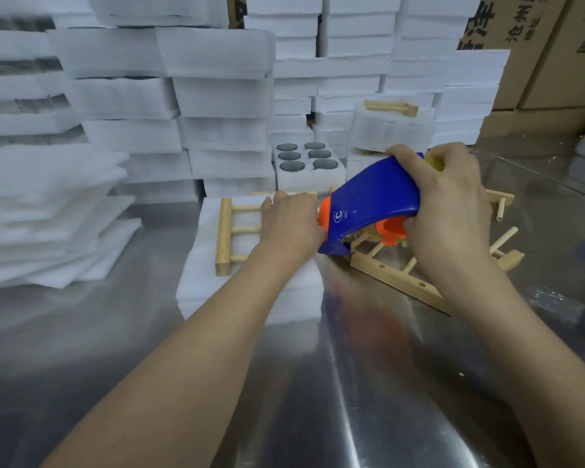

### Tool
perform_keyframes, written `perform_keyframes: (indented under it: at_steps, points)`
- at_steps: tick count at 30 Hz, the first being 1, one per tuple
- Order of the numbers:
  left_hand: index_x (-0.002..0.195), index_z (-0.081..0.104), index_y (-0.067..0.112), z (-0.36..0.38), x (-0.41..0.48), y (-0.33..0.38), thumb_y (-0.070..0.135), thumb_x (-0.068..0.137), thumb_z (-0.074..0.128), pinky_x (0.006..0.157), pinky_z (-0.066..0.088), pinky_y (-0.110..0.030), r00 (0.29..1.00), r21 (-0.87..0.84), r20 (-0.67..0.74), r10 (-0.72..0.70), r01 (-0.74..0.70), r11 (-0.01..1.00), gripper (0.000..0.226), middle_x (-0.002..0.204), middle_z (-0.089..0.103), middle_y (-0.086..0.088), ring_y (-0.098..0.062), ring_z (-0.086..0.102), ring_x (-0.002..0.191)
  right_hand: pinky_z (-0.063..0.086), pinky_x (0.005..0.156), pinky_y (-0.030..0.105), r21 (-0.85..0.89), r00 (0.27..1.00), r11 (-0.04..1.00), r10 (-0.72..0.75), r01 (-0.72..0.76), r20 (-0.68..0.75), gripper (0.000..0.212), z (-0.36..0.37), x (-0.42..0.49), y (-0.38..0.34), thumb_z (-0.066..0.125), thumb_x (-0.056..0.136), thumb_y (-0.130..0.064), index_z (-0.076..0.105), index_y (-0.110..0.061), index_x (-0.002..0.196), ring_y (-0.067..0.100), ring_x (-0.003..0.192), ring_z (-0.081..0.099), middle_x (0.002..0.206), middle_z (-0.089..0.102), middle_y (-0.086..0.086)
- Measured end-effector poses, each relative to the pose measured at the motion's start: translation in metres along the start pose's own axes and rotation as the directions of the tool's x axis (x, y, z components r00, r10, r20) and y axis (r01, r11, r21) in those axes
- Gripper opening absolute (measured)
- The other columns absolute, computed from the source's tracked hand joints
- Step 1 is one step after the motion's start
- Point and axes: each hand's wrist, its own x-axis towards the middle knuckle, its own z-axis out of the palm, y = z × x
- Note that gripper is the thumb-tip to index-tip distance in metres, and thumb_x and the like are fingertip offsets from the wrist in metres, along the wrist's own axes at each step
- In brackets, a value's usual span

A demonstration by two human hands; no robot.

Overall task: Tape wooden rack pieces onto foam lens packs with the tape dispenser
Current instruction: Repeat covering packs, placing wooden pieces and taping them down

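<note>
Blue tape dispenser (375, 197), orange nose; pale ladder-like rack piece (224, 236).

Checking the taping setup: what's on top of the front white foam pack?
A pale wooden ladder-shaped rack piece lies there; the left hand and blue plastic tape dispenser hide its right end.

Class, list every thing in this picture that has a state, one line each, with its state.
Left hand: rests on the wooden rack piece; grip unclear.
Right hand: grips the tape dispenser.
Tape dispenser: held tilted, nose down by the foam pack's right edge.
Wooden rack piece: flat on the foam pack.
Foam pack: closed, on the metal table.
Lens tray: uncovered, six dark lenses seated.
Spare rack: lying on the table.
</note>
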Motion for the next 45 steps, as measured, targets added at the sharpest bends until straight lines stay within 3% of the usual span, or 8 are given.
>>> perform_keyframes:
  at_steps: [15, 18, 20, 23, 28, 39, 42, 45]
  points:
    - [0.088, 0.056, 0.016, 0.004, 0.002, 0.002, 0.013, 0.086, 0.052, 0.082, 0.03, -0.033, 1.0, 0.005, -0.016, -0.002, 0.002, 1.0, 0.006, 0.102, 0.065, -0.008, -0.032, 0.049, 0.109, 0.033, 0.094, 0.05, -0.165, 1.0, 0.986, -0.019, 0.021, 0.014, 0.073, 0.002, 0.002, -0.003, 0.066, 0.081, 0.0, 0.041, -0.029, 0.143, 0.039, 0.127, 0.031, 0.132, 0.037, 0.019]
    - [0.087, 0.056, 0.017, 0.005, 0.004, -0.001, 0.013, 0.088, 0.048, 0.081, 0.028, -0.033, 1.0, 0.006, -0.015, -0.001, 0.001, 1.0, 0.008, 0.094, 0.062, -0.008, -0.032, 0.048, 0.109, 0.039, 0.096, 0.045, 0.034, 0.987, 0.989, 0.149, -0.147, -0.061, 0.08, -0.005, 0.011, 0.019, 0.061, 0.077, 0.01, 0.041, -0.029, 0.144, 0.035, 0.124, 0.036, 0.132, 0.037, 0.017]
    - [0.086, 0.055, 0.018, 0.005, 0.003, -0.002, 0.014, 0.089, 0.048, 0.08, 0.026, -0.032, 1.0, -0.001, -0.004, 0.0, 0.0, 1.0, 0.009, 0.091, 0.059, -0.005, -0.031, 0.047, 0.109, 0.042, 0.099, 0.035, 0.319, 0.93, 0.889, 0.364, -0.329, -0.054, 0.08, -0.012, 0.018, 0.041, 0.056, 0.077, 0.012, 0.042, -0.031, 0.143, 0.024, 0.119, 0.044, 0.134, 0.04, 0.011]
    - [0.098, 0.062, 0.016, 0.007, 0.004, -0.003, 0.016, 0.091, 0.047, 0.087, 0.029, -0.033, 1.0, 0.055, 0.007, 0.013, -0.013, 0.998, 0.016, 0.106, 0.064, -0.008, -0.03, 0.046, 0.114, 0.053, 0.089, 0.039, 0.656, 0.754, 0.467, 0.608, -0.592, 0.248, 0.057, -0.012, 0.025, 0.068, 0.054, 0.082, 0.004, 0.05, -0.03, 0.128, 0.022, 0.107, 0.059, 0.119, 0.056, 0.003]
    - [0.113, 0.061, 0.009, 0.009, 0.007, -0.002, 0.021, 0.093, 0.045, 0.1, 0.028, -0.035, 0.999, 0.178, 0.041, -0.004, -0.004, 0.984, 0.029, 0.126, 0.048, -0.014, -0.032, 0.033, 0.124, 0.059, 0.057, 0.037, 0.557, 0.585, 0.251, 0.574, -0.792, 0.573, 0.029, 0.004, 0.028, 0.08, 0.066, 0.086, -0.025, 0.056, -0.017, 0.112, 0.02, 0.086, 0.069, 0.102, 0.067, 0.007]
    - [0.126, 0.053, 0.008, 0.008, 0.006, 0.003, 0.024, 0.09, 0.042, 0.113, 0.019, -0.041, 0.99, 0.279, 0.129, -0.05, 0.012, 0.96, 0.041, 0.136, 0.033, -0.016, -0.033, 0.023, 0.13, 0.047, 0.086, 0.042, 0.317, 0.701, 0.63, 0.579, -0.709, 0.415, 0.036, 0.032, 0.021, 0.077, 0.043, 0.089, -0.058, 0.057, -0.025, 0.086, 0.022, 0.085, 0.056, 0.106, 0.063, 0.008]
    - [0.128, 0.054, 0.014, 0.009, 0.009, 0.002, 0.023, 0.089, 0.043, 0.116, 0.016, -0.043, 0.983, 0.282, 0.174, -0.06, 0.009, 0.959, 0.041, 0.141, 0.029, -0.012, -0.03, 0.019, 0.134, 0.036, 0.102, 0.047, 0.146, 0.744, 0.742, 0.597, -0.654, 0.301, 0.055, 0.039, 0.021, 0.08, 0.041, 0.094, -0.049, 0.05, -0.01, 0.132, 0.039, 0.123, 0.044, 0.139, 0.045, 0.02]
    - [0.127, 0.055, 0.019, 0.007, 0.009, 0.004, 0.022, 0.088, 0.048, 0.116, 0.013, -0.045, 0.973, 0.301, 0.225, -0.057, -0.013, 0.954, 0.04, 0.146, 0.024, -0.005, -0.027, 0.018, 0.137, 0.02, 0.113, 0.046, 0.16, 0.896, 0.89, 0.44, -0.427, -0.056, 0.064, 0.032, 0.016, 0.066, 0.047, 0.095, -0.028, 0.022, -0.007, 0.15, 0.037, 0.138, 0.021, 0.15, 0.025, 0.019]
